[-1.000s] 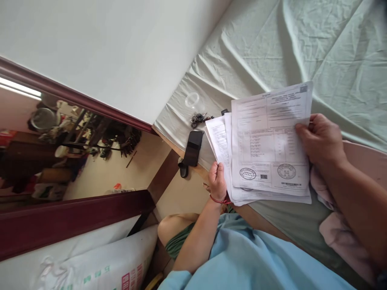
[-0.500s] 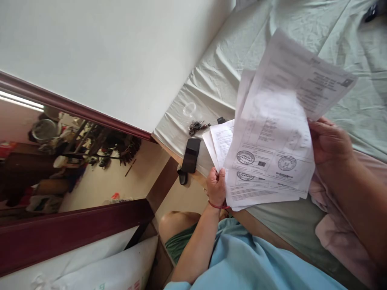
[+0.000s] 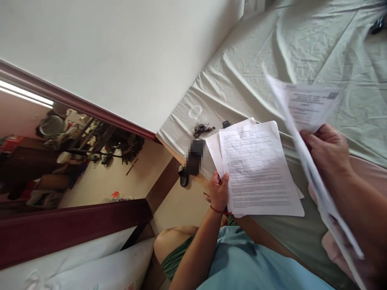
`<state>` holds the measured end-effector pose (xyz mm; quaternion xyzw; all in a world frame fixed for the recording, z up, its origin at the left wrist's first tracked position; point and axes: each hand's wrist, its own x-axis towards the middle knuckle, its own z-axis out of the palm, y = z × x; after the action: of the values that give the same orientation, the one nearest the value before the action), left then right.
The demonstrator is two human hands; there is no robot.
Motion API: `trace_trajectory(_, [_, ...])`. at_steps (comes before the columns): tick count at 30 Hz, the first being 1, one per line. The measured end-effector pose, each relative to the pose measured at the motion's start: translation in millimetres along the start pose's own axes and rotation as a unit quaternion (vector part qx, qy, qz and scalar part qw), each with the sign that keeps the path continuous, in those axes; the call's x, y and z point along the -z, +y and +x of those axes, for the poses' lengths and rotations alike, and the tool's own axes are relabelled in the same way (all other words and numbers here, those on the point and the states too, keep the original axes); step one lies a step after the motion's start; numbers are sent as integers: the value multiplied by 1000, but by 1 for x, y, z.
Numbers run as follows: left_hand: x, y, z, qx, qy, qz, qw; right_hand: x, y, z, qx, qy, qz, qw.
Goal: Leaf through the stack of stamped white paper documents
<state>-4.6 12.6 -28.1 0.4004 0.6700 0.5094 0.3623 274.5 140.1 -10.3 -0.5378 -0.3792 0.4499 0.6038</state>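
Pinched in the left hand [image 3: 218,190] is a stack of white printed paper sheets [image 3: 256,171]; separate white printed pages [image 3: 305,133] are gripped edge-on by the right hand [image 3: 328,151], just beside.

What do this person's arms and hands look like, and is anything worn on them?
Both forearms are bare, with no gloves or rings visible. The left hand has a thin red string bracelet at the wrist. The right hand shows no jewellery. A light blue shirt covers the torso.

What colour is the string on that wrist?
Red. The wrist string below the left hand shows best in the head view.
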Motion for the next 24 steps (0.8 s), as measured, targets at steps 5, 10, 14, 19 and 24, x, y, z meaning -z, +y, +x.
trace_trajectory(5, [2,-2,1,0,-5,-20,1000,3,3,-1,36,-23,-250,967])
trace_trajectory(10, [2,-8,3,-12,14,-6,1000,1,7,-1,71,-78,-378,920])
trace_trajectory(14, [-2,-11,3,-7,13,-37,999,0,13,1,128,-110,-443,880])
trace_trajectory(19, [-3,-10,4,-8,8,-38,999,0,4,2,10,-124,-407,905])
trace_trajectory(24, [2,-14,3,-15,30,36,999,3,-4,4,-28,-128,-365,922])
